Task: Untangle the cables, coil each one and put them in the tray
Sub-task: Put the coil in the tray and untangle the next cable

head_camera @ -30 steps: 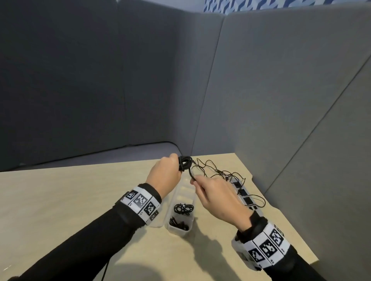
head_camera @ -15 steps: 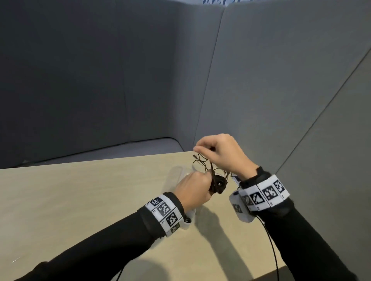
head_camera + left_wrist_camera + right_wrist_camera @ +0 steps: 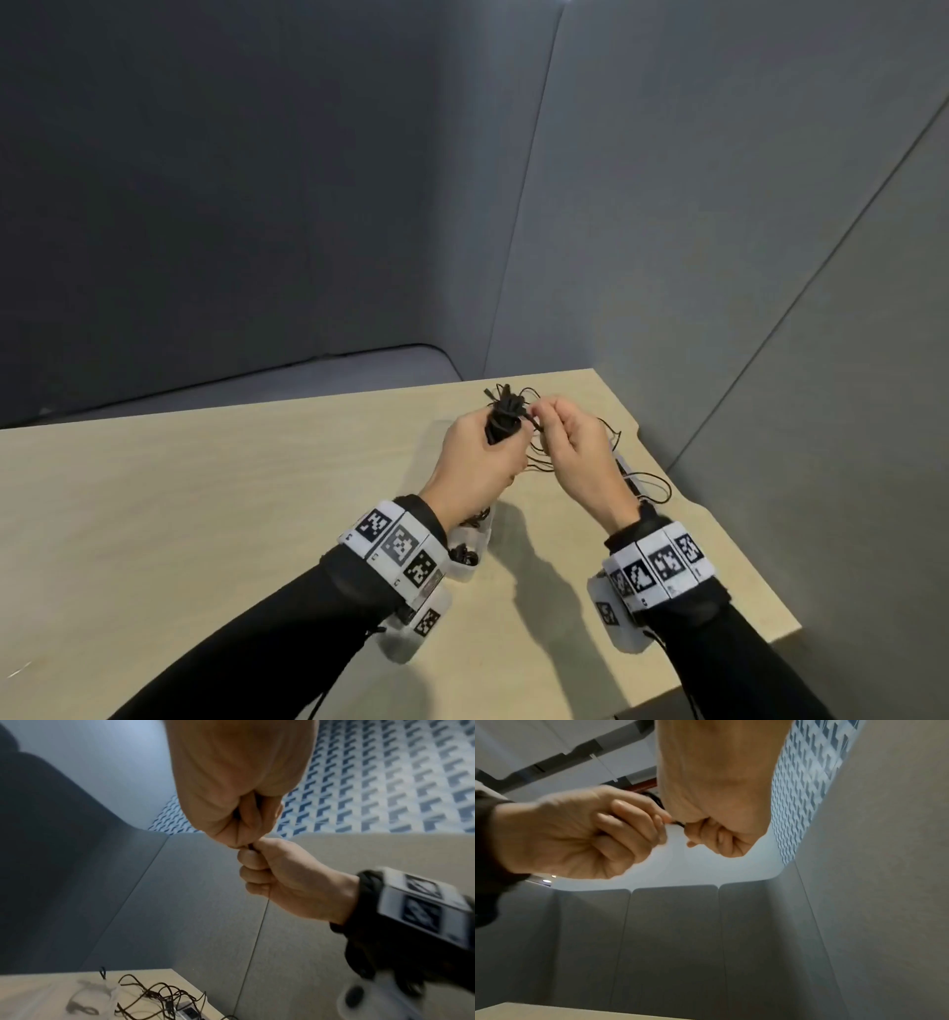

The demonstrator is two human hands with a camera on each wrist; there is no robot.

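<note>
Head view: my left hand (image 3: 480, 455) grips the coiled cable bundle (image 3: 506, 421) above the table (image 3: 205, 514) while my right hand (image 3: 575, 452) pinches its loose tail (tray (image 3: 475, 557) beneath), so wrap snugly, keeping tension

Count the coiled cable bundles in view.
3. One coiled bundle is gripped in the left hand above the table; a second and third lie in the tray, mostly covered by the left wrist. Others may be hidden there.
</note>
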